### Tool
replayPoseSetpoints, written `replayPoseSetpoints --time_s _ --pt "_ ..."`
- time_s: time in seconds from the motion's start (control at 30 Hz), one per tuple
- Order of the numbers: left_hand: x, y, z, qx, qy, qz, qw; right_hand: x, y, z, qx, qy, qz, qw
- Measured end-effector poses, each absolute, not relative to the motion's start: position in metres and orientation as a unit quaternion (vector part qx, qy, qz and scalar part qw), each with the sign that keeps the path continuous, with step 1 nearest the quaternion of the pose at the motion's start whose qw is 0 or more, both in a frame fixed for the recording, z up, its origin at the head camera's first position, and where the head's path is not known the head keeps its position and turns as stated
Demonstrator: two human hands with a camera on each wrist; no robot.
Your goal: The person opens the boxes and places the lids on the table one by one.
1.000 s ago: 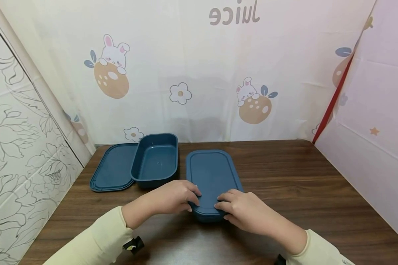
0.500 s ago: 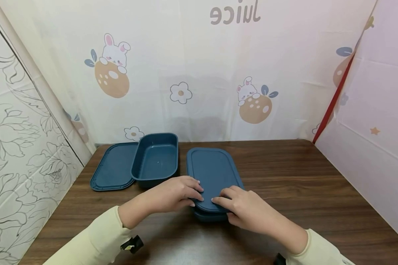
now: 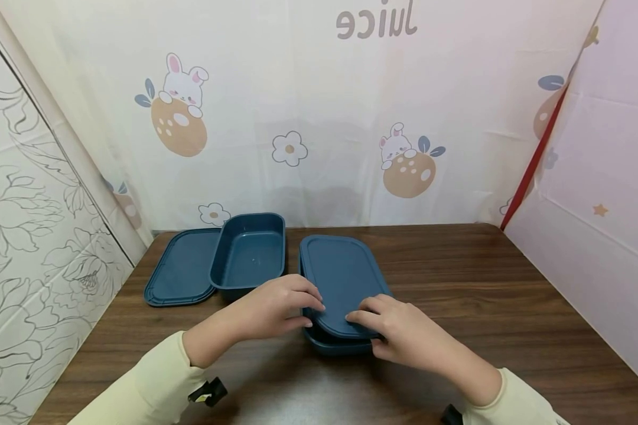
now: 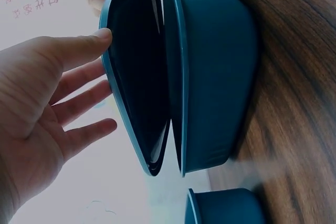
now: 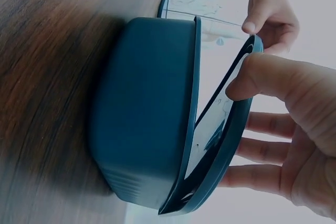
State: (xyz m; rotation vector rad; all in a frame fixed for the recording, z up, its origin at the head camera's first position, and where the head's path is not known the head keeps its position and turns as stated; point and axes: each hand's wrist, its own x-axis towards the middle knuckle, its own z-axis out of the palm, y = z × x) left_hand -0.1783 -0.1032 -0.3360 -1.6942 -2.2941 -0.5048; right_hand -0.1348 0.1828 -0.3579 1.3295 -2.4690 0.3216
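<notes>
A dark blue rectangular lid [image 3: 340, 271] is tilted over a matching food container [image 3: 337, 348], its near end raised and its far end low. My left hand [image 3: 279, 307] pinches the lid's near left corner, thumb at the rim and fingers over the top. On the near right side, my right hand [image 3: 404, 330] grips the lid, and the right wrist view shows its thumb [image 5: 247, 82] tucked under the rim. A dark gap between lid and container wall [image 4: 220, 72] shows in the left wrist view. Most of the container's inside is hidden.
An open blue container [image 3: 252, 254] stands to the left of the lidded one. Farther left lies another blue lid [image 3: 188, 268], partly behind that container. A printed curtain [image 3: 324, 88] hangs along the back edge of the wooden table [image 3: 484, 283].
Both hands have raised the lid's near end off the container, which now shows a gap. The right thumb has slipped beneath the rim. The other container and lid have stayed put.
</notes>
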Motion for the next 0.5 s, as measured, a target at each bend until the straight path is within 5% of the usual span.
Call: replayPoseSetpoints --time_s 0.5 --pt "-0.175 -0.117 -0.335 -0.548 -0.798 -0.213 0.133 -0.135 0.195 -0.359 0.462 -0.856 0.151 0.175"
